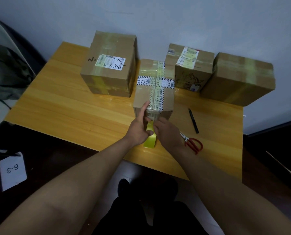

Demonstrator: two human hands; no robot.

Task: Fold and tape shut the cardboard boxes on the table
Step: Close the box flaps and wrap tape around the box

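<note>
We see a wooden table (65, 106) against a pale wall, four boxes on it. The middle box (154, 92) sits nearest the front edge, closed, crossed with printed black-and-white tape and clear tape on top. Left hand (138, 128) is on its near-left corner: fingers stretched out straight along the front edge, thumb pointing right toward the tape roll (150, 138). So the left is not curled round anything, just pressing on the box. Right hand (166, 133) is just beside the left, at the box's near face, over the yellow-green roll, which stands on the table against the box front. Right fingers are bent toward the roll and the box face, but they are hidden behind the hand itself; we cannot tell whether they pinch tape or the roll.

Back left: tall box (109, 65) with a white label, taped shut. Back right of middle: labelled box (190, 68), touching the middle box. Far right: plain box (239, 78), taped, overhanging the table's right edge a bit.

Right of the hands: black pen (193, 120) lying on the table, red-handled scissors (192, 143) near the front edge, touching the right wrist area. On the floor at left, a white card (12, 170) marked 6-3.
</note>
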